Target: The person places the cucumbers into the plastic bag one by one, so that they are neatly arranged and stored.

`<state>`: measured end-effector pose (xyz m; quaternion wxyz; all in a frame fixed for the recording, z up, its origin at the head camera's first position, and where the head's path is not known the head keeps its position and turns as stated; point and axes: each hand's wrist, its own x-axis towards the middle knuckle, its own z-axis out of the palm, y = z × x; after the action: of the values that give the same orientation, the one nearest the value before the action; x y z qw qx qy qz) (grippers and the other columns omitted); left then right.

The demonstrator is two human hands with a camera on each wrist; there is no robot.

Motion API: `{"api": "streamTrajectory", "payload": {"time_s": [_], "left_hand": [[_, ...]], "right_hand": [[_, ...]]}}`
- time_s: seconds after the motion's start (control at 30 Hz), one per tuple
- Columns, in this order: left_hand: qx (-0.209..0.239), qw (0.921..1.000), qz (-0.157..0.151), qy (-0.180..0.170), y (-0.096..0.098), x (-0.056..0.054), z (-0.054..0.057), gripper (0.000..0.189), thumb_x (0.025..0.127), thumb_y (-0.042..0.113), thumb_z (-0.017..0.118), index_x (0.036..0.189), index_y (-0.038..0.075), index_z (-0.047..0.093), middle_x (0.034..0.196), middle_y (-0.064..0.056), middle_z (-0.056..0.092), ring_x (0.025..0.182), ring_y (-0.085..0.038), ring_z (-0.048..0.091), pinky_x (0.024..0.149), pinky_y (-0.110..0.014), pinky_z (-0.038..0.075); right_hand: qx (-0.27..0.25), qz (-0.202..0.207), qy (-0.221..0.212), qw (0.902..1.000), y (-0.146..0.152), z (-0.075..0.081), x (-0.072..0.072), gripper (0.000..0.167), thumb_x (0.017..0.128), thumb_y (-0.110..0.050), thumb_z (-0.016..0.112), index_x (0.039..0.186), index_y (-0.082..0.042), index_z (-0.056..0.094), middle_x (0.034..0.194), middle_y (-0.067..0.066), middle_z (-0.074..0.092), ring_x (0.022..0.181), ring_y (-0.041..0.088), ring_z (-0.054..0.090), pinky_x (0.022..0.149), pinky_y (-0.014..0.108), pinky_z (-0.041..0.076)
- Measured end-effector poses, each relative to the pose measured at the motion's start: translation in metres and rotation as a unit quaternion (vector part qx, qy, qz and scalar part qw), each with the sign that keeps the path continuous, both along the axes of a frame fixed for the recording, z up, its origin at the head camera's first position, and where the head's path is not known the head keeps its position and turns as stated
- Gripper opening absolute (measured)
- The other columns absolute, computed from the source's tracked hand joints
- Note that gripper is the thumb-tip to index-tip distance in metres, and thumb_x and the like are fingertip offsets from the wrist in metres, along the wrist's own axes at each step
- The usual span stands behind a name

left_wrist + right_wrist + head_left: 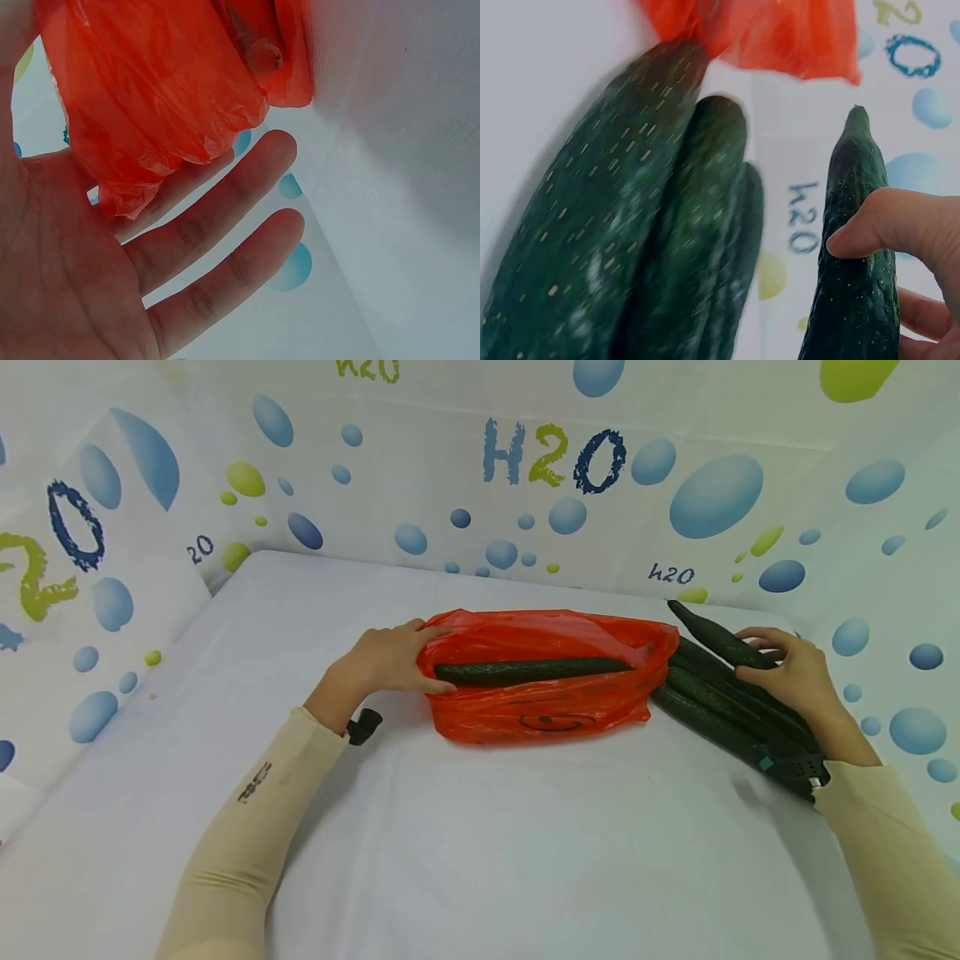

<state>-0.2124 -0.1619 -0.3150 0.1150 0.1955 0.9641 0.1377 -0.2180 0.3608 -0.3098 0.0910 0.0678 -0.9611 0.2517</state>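
Note:
A red plastic bag lies across the table with a long cucumber showing in its upper opening. At its left end is my left hand, thumb in front and fingers behind. In the left wrist view those fingers are spread and nearly straight, with the crumpled bag end against them. My right hand grips another cucumber between thumb and fingers, its thin tip pointing up toward the back. Below it, several cucumbers lie side by side, their far ends at the bag's right end.
A white cloth covers the table. Behind it hangs a white curtain printed with drops and H2O lettering. A black wrist device shows by the left sleeve, and a dark strap by the right.

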Motion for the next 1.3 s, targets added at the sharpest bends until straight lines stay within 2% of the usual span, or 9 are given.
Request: {"api": "streamTrajectory", "payload": {"time_s": [0.13,0.33,0.43,0.57,0.67,0.77,1.0,1.17,1.3], "left_hand": [[0.000,1.0000,-0.002,0.000,0.000,-0.001,-0.001,0.094,0.079,0.059,0.068,0.154,0.019,0.029,0.149,-0.019,0.039,0.123,-0.038,0.050,0.096,-0.060,0.045],[-0.001,1.0000,0.000,0.000,0.000,-0.001,-0.002,0.094,0.079,0.059,0.068,0.154,0.019,0.029,0.147,-0.018,0.040,0.123,-0.037,0.050,0.096,-0.060,0.045],[-0.001,1.0000,0.000,0.002,0.000,-0.001,-0.001,0.094,0.078,0.059,0.069,0.154,0.019,0.029,0.146,-0.018,0.041,0.122,-0.037,0.051,0.096,-0.061,0.045],[0.000,1.0000,0.000,0.000,0.000,-0.001,0.000,0.094,0.079,0.058,0.069,0.154,0.018,0.029,0.146,-0.018,0.041,0.122,-0.037,0.050,0.096,-0.061,0.045],[-0.003,1.0000,0.000,-0.001,0.001,-0.001,0.001,0.094,0.079,0.058,0.069,0.154,0.019,0.029,0.147,-0.018,0.041,0.122,-0.037,0.050,0.096,-0.060,0.045],[-0.005,1.0000,0.000,-0.003,0.001,-0.001,0.003,0.095,0.079,0.059,0.069,0.155,0.020,0.028,0.148,-0.018,0.039,0.123,-0.038,0.050,0.096,-0.060,0.045],[-0.014,0.9999,0.001,-0.007,0.001,-0.001,0.002,0.095,0.079,0.060,0.068,0.155,0.020,0.027,0.151,-0.020,0.035,0.127,-0.039,0.047,0.098,-0.063,0.043],[-0.017,0.9998,0.001,-0.008,0.002,-0.002,0.002,0.096,0.079,0.060,0.068,0.155,0.018,0.027,0.151,-0.021,0.035,0.126,-0.040,0.047,0.098,-0.063,0.043],[-0.019,0.9998,0.004,-0.009,0.004,-0.004,0.002,0.095,0.079,0.059,0.068,0.155,0.019,0.027,0.151,-0.020,0.035,0.126,-0.040,0.047,0.098,-0.063,0.042]], "right_hand": [[-0.016,0.020,0.022,0.9994,-0.007,0.010,0.003,0.047,0.082,-0.010,0.075,0.126,-0.006,0.060,0.111,0.022,0.064,0.077,-0.020,0.041,0.065,0.007,0.035],[-0.032,0.044,0.060,0.9967,-0.021,0.025,0.008,0.046,0.079,-0.007,0.076,0.124,-0.006,0.063,0.097,-0.026,0.051,0.078,-0.019,0.045,0.066,0.004,0.036],[-0.031,0.052,0.068,0.9958,-0.028,0.030,0.010,0.047,0.079,-0.006,0.077,0.124,-0.008,0.064,0.099,-0.021,0.056,0.079,-0.020,0.046,0.067,0.003,0.036],[-0.020,0.065,0.066,0.9955,-0.039,0.037,0.016,0.048,0.079,-0.004,0.077,0.125,-0.008,0.063,0.110,0.014,0.066,0.081,-0.021,0.044,0.069,0.000,0.034],[-0.016,0.081,0.065,0.9945,-0.049,0.042,0.021,0.049,0.079,-0.004,0.077,0.126,-0.008,0.062,0.114,0.026,0.064,0.083,-0.021,0.043,0.072,-0.002,0.033],[-0.017,0.104,0.085,0.9908,-0.058,0.046,0.024,0.050,0.078,-0.001,0.077,0.125,-0.007,0.062,0.111,0.022,0.065,0.086,-0.019,0.044,0.075,-0.002,0.034],[-0.037,0.154,0.161,0.9742,-0.080,0.057,0.032,0.048,0.075,0.006,0.075,0.121,-0.001,0.064,0.104,-0.034,0.053,0.088,-0.012,0.051,0.080,0.001,0.039],[-0.055,0.179,0.185,0.9649,-0.094,0.069,0.037,0.051,0.070,0.012,0.076,0.119,0.001,0.065,0.106,-0.032,0.055,0.092,-0.011,0.055,0.081,0.003,0.042],[-0.062,0.177,0.182,0.9654,-0.102,0.074,0.040,0.053,0.070,0.012,0.077,0.120,-0.001,0.065,0.107,-0.029,0.057,0.096,-0.010,0.056,0.081,0.004,0.043]]}}
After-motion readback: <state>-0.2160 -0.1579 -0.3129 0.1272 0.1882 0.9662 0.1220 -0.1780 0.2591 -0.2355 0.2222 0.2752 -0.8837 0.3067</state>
